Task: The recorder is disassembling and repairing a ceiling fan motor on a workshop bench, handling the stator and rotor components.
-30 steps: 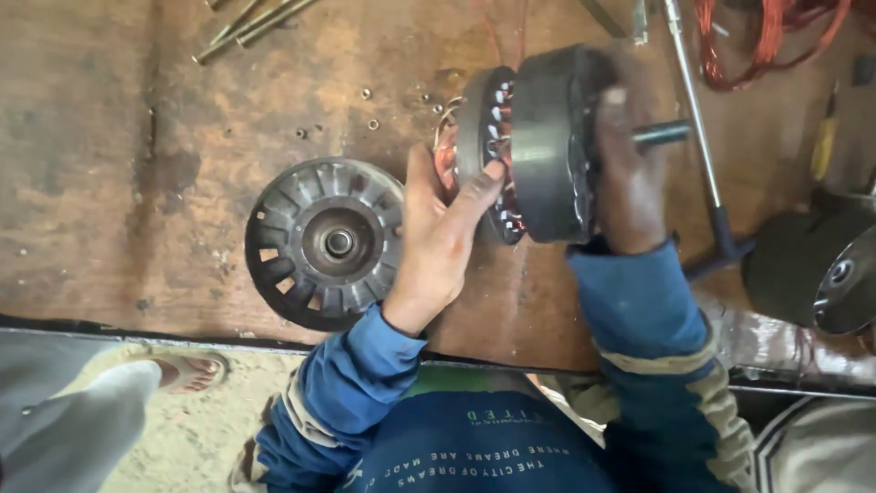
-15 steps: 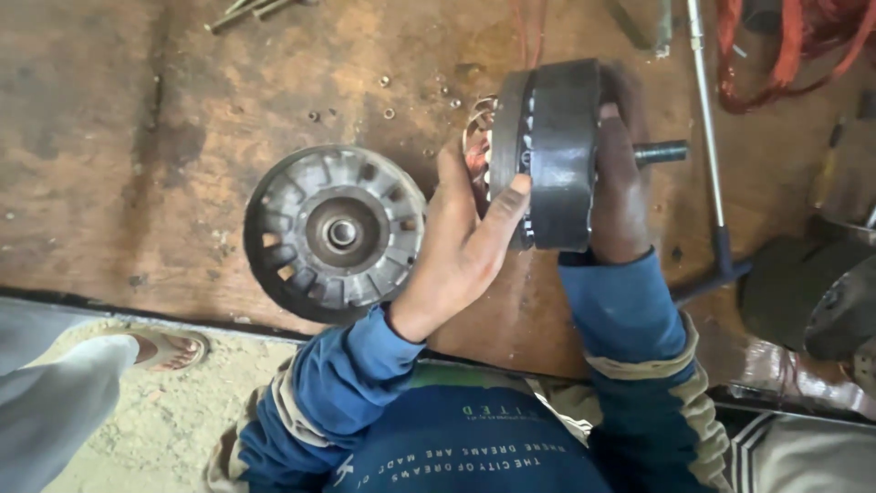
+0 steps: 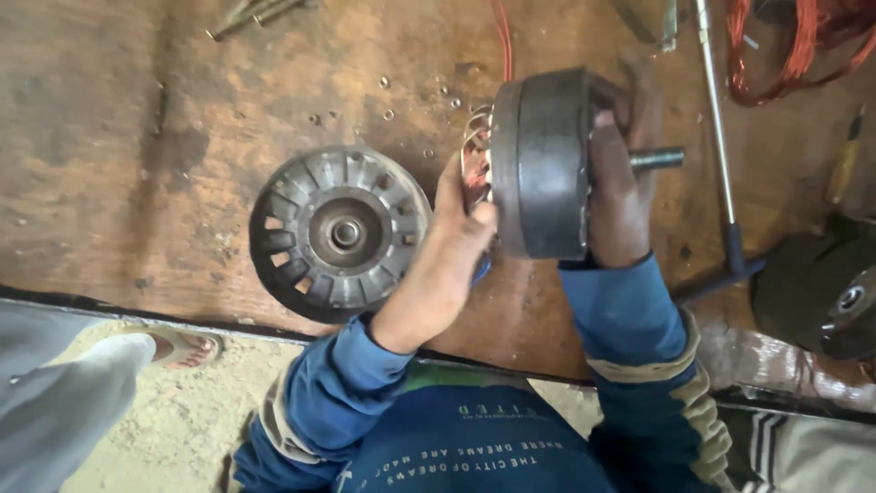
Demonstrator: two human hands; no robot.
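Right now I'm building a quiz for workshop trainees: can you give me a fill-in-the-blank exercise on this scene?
1. Both hands hold the dark round metal motor body above the worn ____ workbench.
2. A threaded shaft sticks out past the ____ hand.
3. The round slotted metal end cover lies flat beside the ____ hand.
4. The person's sleeves are ____.

Missing words: wooden; right; left; blue

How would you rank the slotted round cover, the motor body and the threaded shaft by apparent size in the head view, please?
1. Slotted round cover, though the motor body is held edge-on, so unsure.
2. Motor body.
3. Threaded shaft, clearly smallest.
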